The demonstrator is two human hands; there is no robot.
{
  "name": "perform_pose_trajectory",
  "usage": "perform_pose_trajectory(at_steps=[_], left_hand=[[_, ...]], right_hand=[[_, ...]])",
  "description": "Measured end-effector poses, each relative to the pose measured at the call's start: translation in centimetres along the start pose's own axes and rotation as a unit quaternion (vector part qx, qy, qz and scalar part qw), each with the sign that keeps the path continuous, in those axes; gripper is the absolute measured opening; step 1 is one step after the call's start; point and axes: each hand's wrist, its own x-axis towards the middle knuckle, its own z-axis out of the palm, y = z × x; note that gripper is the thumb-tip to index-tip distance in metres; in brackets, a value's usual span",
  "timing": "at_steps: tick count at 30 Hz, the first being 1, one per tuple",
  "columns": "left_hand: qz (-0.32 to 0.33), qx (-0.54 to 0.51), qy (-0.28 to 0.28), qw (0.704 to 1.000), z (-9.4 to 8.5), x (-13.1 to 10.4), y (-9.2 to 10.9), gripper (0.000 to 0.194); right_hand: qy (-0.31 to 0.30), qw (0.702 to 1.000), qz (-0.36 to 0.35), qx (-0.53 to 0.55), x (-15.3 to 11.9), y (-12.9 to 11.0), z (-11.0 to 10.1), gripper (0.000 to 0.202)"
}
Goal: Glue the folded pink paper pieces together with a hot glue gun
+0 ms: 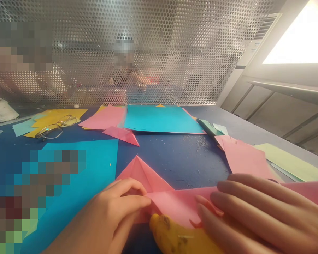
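My left hand (122, 204) pinches the edge of a folded pink paper (148, 176) between thumb and fingers. One folded corner of the paper points away from me. My right hand (262, 215) lies with its fingers stretched out over the pink sheet that runs to the right. Under its fingertips is a small reddish curved thing (208, 204) that I cannot make out. A banana (175, 234) lies at the front between my hands, partly hidden beneath the right one.
Blue sheets lie at left (95, 165) and back (161, 118). Around them are pink paper (106, 118), yellow paper (50, 120) with eyeglasses (51, 131), and a dark green case (208, 127). A perforated metal screen (159, 53) closes the back. The left foreground is pixelated.
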Motion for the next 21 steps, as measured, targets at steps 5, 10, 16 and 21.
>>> perform_pose_trajectory(at_steps=[5,10,16,21], left_hand=[[-0.017,-0.026,0.009,0.999,0.16,-0.06,-0.08,0.032],[-0.006,-0.007,-0.012,1.000,-0.05,-0.14,-0.22,0.034],[0.001,0.003,-0.006,1.000,-0.13,-0.34,-0.02,0.037],[0.003,-0.003,-0.002,1.000,-0.06,-0.01,-0.01,0.037]], right_hand=[[-0.002,1.000,0.013,0.020,-0.07,0.13,0.19,0.020],[-0.008,0.999,0.029,0.024,0.15,0.12,0.14,0.017],[-0.007,0.999,0.037,0.035,0.08,0.11,0.23,0.018],[-0.004,0.998,0.055,0.026,0.26,0.20,0.66,0.022]])
